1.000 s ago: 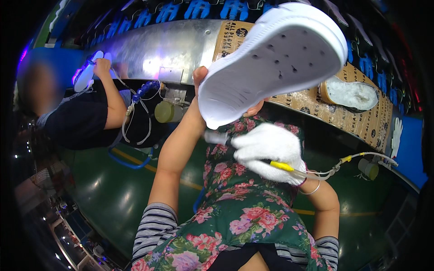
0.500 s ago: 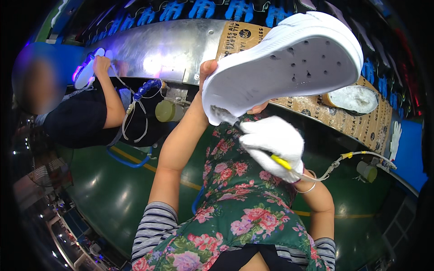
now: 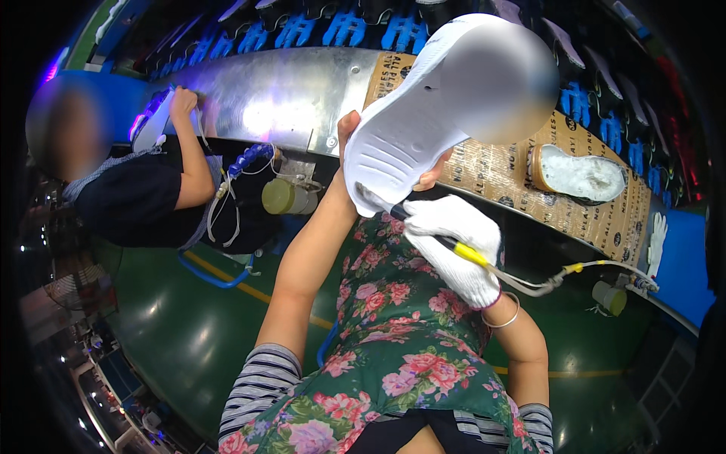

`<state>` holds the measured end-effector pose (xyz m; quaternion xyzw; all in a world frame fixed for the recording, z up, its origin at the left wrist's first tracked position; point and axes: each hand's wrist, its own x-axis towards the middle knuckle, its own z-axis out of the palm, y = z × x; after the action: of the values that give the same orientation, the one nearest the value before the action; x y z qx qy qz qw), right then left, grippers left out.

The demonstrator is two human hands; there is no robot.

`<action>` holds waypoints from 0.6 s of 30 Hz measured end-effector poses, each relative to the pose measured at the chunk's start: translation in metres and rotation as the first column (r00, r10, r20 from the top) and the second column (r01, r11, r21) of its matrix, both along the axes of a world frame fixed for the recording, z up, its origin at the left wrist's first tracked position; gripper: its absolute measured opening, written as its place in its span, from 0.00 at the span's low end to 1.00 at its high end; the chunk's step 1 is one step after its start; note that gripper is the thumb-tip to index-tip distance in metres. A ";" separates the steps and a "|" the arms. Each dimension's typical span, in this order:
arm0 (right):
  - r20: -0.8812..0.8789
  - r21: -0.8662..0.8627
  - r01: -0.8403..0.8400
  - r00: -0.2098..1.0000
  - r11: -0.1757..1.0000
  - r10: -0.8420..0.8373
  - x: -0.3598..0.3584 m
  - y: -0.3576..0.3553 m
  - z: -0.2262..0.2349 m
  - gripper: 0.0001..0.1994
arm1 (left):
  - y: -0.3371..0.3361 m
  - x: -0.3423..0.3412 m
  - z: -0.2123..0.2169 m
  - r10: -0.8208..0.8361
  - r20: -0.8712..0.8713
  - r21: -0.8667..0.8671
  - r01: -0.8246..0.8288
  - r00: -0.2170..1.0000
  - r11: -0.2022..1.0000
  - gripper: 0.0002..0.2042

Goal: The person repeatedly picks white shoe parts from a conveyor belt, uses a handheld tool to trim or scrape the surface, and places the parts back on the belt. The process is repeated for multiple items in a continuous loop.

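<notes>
Overhead, hands [image 3: 454, 250] brush sole [image 3: 401, 151] edge.

The white shoe sole [image 3: 412, 144] has been tilted steeper in the left hand [image 3: 355, 140], its heel end now lowest. The gloved right hand [image 3: 454, 246] has been raised and shifted left, so the brush tool [image 3: 393, 212] is now pressed against the sole's lower edge, where a second ago it was held clear below.
</notes>
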<state>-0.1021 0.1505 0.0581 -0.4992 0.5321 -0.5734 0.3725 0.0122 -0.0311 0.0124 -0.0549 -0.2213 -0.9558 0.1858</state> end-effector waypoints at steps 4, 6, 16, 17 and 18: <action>0.101 -0.011 -0.311 0.945 0.950 0.310 -0.012 0.006 0.012 0.08 | 0.005 0.009 -0.009 0.005 0.035 0.109 -0.009 0.999 0.994 0.60; 0.049 -0.042 -0.120 0.991 0.992 0.122 -0.027 -0.001 0.017 0.07 | 0.016 0.008 -0.011 0.064 0.143 0.163 -0.087 0.988 0.983 0.54; -0.592 -0.531 0.068 0.683 0.844 -0.427 -0.088 -0.051 0.034 0.13 | 0.057 0.011 -0.008 0.059 0.210 0.239 -0.110 0.976 0.965 0.47; -0.565 -0.486 0.039 0.748 0.873 -0.348 -0.080 -0.043 0.036 0.13 | 0.053 0.013 -0.007 0.084 0.260 0.228 -0.145 0.962 0.963 0.47; -0.429 -0.421 -0.009 0.883 0.907 -0.190 -0.079 -0.034 0.042 0.11 | 0.051 0.019 -0.002 0.195 0.300 0.111 -0.237 0.934 0.965 0.49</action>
<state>-0.1807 0.1168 0.0996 -0.6616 0.4956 -0.5547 0.0945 0.0311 0.0200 0.0099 0.1226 -0.1802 -0.9409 0.2593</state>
